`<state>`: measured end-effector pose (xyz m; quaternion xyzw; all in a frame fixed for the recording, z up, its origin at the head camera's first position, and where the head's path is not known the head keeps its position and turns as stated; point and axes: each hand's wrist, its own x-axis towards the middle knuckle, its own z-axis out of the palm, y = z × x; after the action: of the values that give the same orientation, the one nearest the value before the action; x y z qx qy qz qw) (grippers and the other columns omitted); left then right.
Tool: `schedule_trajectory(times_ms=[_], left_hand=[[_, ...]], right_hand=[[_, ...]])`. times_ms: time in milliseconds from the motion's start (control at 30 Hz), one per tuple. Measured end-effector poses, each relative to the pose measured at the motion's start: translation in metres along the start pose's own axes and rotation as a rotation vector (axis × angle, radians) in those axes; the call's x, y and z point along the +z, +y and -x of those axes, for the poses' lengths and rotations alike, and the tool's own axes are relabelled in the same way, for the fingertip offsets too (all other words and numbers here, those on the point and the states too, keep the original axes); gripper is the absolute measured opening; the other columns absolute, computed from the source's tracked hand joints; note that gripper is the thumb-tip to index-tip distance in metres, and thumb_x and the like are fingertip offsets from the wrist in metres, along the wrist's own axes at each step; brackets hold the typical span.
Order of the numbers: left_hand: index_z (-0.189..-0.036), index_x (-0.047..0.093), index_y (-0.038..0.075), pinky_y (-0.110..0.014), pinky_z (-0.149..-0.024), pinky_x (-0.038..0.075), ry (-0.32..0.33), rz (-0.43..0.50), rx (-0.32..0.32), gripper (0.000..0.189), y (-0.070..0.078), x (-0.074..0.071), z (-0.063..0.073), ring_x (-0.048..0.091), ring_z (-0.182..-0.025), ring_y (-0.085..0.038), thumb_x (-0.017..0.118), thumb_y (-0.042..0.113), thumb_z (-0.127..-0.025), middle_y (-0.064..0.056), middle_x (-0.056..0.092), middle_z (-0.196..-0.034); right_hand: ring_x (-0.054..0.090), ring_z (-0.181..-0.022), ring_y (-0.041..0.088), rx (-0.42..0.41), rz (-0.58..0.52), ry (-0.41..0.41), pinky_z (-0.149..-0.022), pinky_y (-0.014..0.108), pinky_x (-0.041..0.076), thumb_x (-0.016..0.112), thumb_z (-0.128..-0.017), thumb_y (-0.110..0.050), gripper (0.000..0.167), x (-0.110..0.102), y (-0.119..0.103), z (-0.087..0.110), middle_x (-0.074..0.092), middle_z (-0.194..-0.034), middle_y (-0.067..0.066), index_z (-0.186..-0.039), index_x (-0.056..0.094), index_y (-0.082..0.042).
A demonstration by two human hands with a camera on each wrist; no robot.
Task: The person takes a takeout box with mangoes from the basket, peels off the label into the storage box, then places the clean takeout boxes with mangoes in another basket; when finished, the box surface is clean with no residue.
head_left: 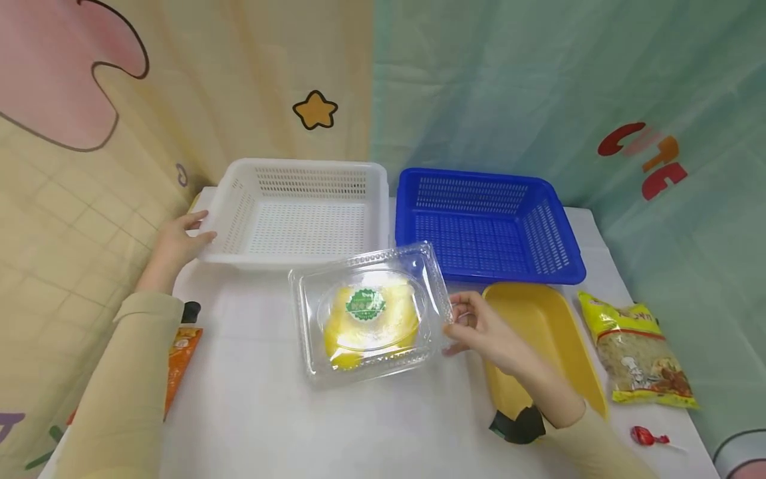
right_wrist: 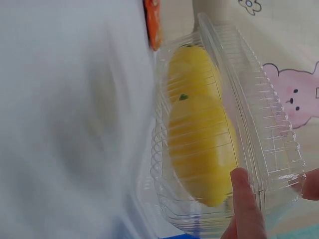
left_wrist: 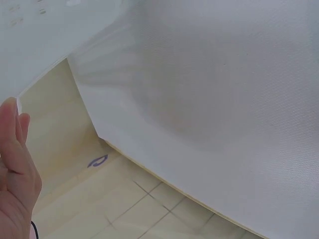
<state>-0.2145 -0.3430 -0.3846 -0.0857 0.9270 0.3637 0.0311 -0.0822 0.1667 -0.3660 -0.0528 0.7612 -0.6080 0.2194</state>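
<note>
My right hand [head_left: 487, 329] pinches the right edge of a clear plastic clamshell box [head_left: 305, 319]. The box has a green round label [head_left: 366, 304] on its lid and is held over the table, tilted. Inside lie yellow lemon-like fruits [right_wrist: 202, 149], two of them plain in the right wrist view. At the far left, my left hand [head_left: 176, 243] grips the left rim of a white plastic basket [head_left: 308, 261]. In the left wrist view its fingers [left_wrist: 8, 119] meet the basket's edge.
Right of the white basket stands a blue basket [head_left: 491, 274]. A yellow tray [head_left: 577, 346] lies below it, partly under my right forearm. Farther right are a yellow food bag [head_left: 640, 352] and a red lollipop [head_left: 643, 436]. An orange packet [head_left: 179, 359] lies beside my left sleeve.
</note>
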Motion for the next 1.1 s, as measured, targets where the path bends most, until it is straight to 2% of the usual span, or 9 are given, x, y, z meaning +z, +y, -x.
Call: schedule_trajectory(times_ms=[133, 333, 500, 633, 900, 1100], left_hand=[[-0.152, 0.03, 0.002, -0.007, -0.059, 0.036, -0.002, 0.008, -0.018, 0.061, 0.0, -0.001, 0.002, 0.046, -0.122, -0.047, 0.054, 0.019, -0.099, -0.037, 0.039, -0.145], [-0.152, 0.031, 0.003, -0.006, -0.059, 0.035, 0.014, 0.008, -0.021, 0.06, -0.001, -0.002, 0.003, 0.044, -0.123, -0.046, 0.055, 0.019, -0.099, -0.037, 0.04, -0.144], [-0.152, 0.032, 0.002, -0.005, -0.059, 0.035, 0.021, 0.017, -0.02, 0.06, -0.001, -0.001, 0.004, 0.044, -0.124, -0.047, 0.055, 0.018, -0.098, -0.037, 0.041, -0.144], [-0.151, 0.032, 0.002, -0.004, -0.059, 0.035, 0.026, 0.02, -0.022, 0.059, -0.002, 0.0, 0.005, 0.045, -0.124, -0.047, 0.054, 0.018, -0.099, -0.037, 0.041, -0.144], [-0.151, 0.034, 0.003, -0.005, -0.059, 0.036, 0.043, 0.009, -0.019, 0.058, 0.001, 0.002, 0.003, 0.046, -0.124, -0.047, 0.054, 0.022, -0.099, -0.036, 0.042, -0.144], [-0.151, 0.033, 0.003, -0.005, -0.059, 0.038, 0.04, 0.03, -0.023, 0.058, -0.001, 0.004, 0.002, 0.047, -0.123, -0.047, 0.054, 0.022, -0.1, -0.037, 0.042, -0.143]], right_hand=[[0.054, -0.086, 0.019, 0.012, -0.007, -0.008, -0.068, 0.036, 0.061, 0.061, -0.086, -0.003, 0.059, 0.008, 0.015, 0.017, 0.044, -0.106, 0.019, -0.132, 0.029, 0.015], [0.054, -0.087, 0.017, 0.109, -0.029, -0.007, -0.071, 0.036, 0.061, 0.061, -0.087, -0.003, 0.06, 0.022, 0.038, 0.031, 0.047, -0.108, 0.017, -0.134, 0.028, 0.014], [0.053, -0.089, 0.019, 0.179, -0.033, 0.096, -0.073, 0.037, 0.06, 0.06, -0.088, -0.004, 0.055, 0.025, 0.055, 0.028, 0.046, -0.107, 0.017, -0.132, 0.031, 0.01], [0.052, -0.088, 0.021, 0.202, -0.02, 0.171, -0.074, 0.037, 0.06, 0.061, -0.087, -0.006, 0.052, 0.024, 0.062, 0.022, 0.045, -0.105, 0.016, -0.13, 0.034, 0.007], [0.052, -0.083, 0.019, 0.21, 0.012, 0.213, -0.069, 0.036, 0.06, 0.063, -0.085, -0.004, 0.055, 0.026, 0.065, 0.018, 0.045, -0.101, 0.014, -0.131, 0.037, 0.01], [0.052, -0.083, 0.02, 0.221, 0.048, 0.194, -0.068, 0.037, 0.061, 0.066, -0.083, -0.004, 0.065, 0.025, 0.065, 0.019, 0.044, -0.1, 0.014, -0.138, 0.034, 0.008]])
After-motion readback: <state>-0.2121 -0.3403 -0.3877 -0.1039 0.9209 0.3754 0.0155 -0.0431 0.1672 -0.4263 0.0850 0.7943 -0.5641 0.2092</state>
